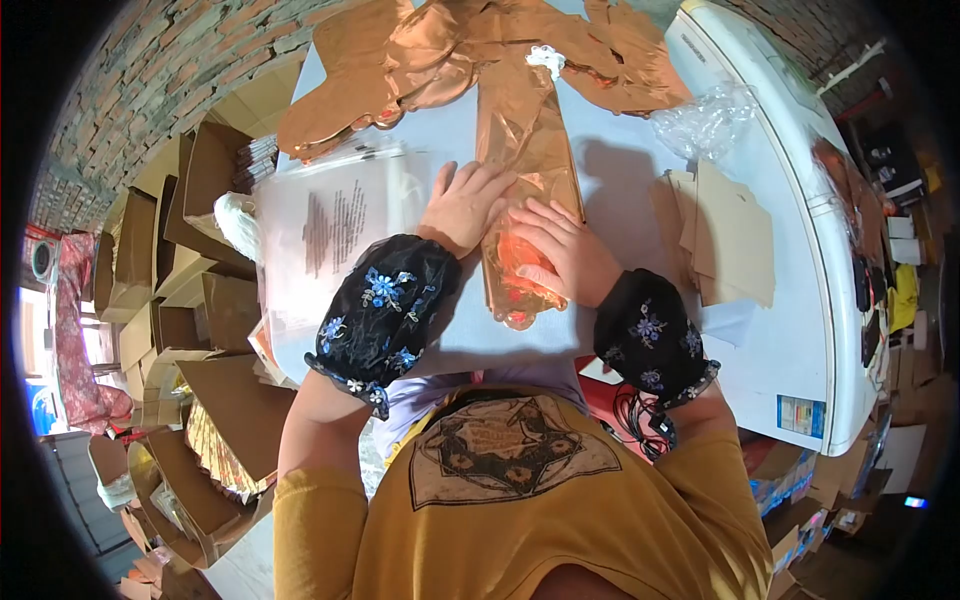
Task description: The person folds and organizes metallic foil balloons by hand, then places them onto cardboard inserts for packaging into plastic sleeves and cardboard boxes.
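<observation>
A long strip of shiny copper-coloured foil (530, 150), which looks like a flat, folded foil balloon, lies lengthwise on the pale table (610, 160) in front of me. My left hand (465, 207) rests on its left edge with the fingers stretched out. Flat on the strip's near part lies my right hand (568, 248), fingers extended and thumb apart, over an orange-red shine in the foil. More copper foil sheets (420, 55) spread across the table's far end. A small white crumpled bunch (545, 62) sits by the strip's far end.
Clear plastic bags with printed text (335, 225) lie left of my hands. To the right are flat cardboard pieces (735, 240) and crumpled clear plastic (705, 120), beside a large white appliance (840, 300). Open cardboard boxes (235, 410) crowd the left side.
</observation>
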Action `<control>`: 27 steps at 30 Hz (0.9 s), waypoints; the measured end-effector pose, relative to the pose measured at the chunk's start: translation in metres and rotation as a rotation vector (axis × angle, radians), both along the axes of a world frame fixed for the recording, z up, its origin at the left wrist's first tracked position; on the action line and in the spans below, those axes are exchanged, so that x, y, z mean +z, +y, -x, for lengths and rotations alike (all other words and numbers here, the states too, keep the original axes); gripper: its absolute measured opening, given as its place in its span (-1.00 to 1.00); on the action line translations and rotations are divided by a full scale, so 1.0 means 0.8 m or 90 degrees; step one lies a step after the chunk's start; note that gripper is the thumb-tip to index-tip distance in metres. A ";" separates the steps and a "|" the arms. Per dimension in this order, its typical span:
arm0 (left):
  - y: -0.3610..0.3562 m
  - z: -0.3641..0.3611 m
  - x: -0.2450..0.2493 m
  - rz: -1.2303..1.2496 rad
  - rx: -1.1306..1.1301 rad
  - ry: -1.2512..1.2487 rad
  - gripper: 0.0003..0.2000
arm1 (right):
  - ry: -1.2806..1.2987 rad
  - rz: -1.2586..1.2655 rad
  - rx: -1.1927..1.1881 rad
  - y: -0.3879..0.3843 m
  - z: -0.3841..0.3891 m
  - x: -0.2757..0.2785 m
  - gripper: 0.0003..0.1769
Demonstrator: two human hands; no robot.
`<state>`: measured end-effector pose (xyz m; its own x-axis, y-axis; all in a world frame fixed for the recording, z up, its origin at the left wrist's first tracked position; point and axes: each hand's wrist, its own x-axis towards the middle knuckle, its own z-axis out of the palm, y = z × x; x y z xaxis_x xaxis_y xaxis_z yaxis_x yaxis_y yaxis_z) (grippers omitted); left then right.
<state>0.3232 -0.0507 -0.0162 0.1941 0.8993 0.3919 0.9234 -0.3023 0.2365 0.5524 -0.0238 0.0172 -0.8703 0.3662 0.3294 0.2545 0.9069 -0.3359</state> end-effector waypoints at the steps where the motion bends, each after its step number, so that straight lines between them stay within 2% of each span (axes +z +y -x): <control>1: 0.000 0.000 0.001 0.004 -0.001 0.006 -0.60 | -0.009 -0.018 -0.005 -0.001 0.000 0.000 -0.40; 6: -0.001 0.001 0.006 0.011 -0.007 0.005 -0.61 | -0.026 -0.064 -0.017 -0.001 0.001 -0.016 -0.33; 18: 0.008 0.005 0.015 0.037 -0.026 -0.028 -0.61 | -0.057 -0.014 -0.017 -0.009 0.009 -0.005 -0.33; 27: 0.004 0.004 0.018 0.027 -0.018 -0.033 -0.61 | 0.014 -0.084 -0.010 -0.005 0.009 -0.013 -0.36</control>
<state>0.3203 -0.0478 -0.0015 0.2006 0.9096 0.3637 0.9005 -0.3174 0.2973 0.5456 -0.0279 0.0066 -0.8568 0.3321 0.3945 0.2632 0.9395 -0.2193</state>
